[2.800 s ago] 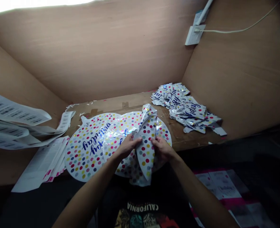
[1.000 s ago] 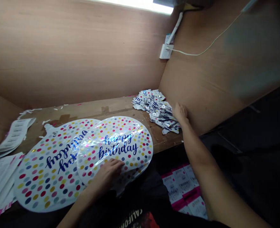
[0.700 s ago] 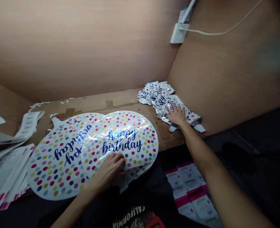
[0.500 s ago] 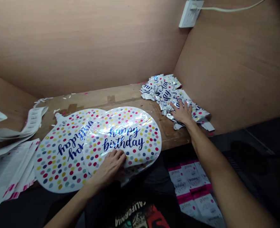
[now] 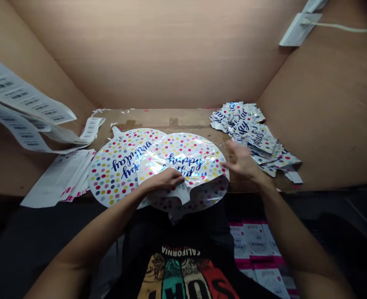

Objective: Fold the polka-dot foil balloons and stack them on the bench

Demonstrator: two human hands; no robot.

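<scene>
Two flat, dotted foil balloons overlap in front of me. My left hand [image 5: 167,179] is closed on the near part of the upper "happy birthday" balloon [image 5: 199,145], whose lower edge is lifted and curled, showing its neck tab. Beneath it, to the left, lies the second balloon [image 5: 108,178], flat with its neck at the far left. Just off the upper balloon's right edge is my right hand [image 5: 242,160], slightly blurred, thumb and fingers apart, with nothing visible in it. Behind that hand is a heap of folded dotted balloons [image 5: 255,133].
Barcode label strips [image 5: 24,99] hang at the left, above a fanned stack of white packets [image 5: 68,176]. Cardboard walls [image 5: 158,50] enclose the bench. A power strip [image 5: 300,29] with a cable is at upper right. Pink-and-white packs [image 5: 255,241] lie below the bench edge.
My right hand has come off the folded heap, back left to the balloon's edge. My left hand has lifted and curled the upper balloon's near edge. The view has shifted left.
</scene>
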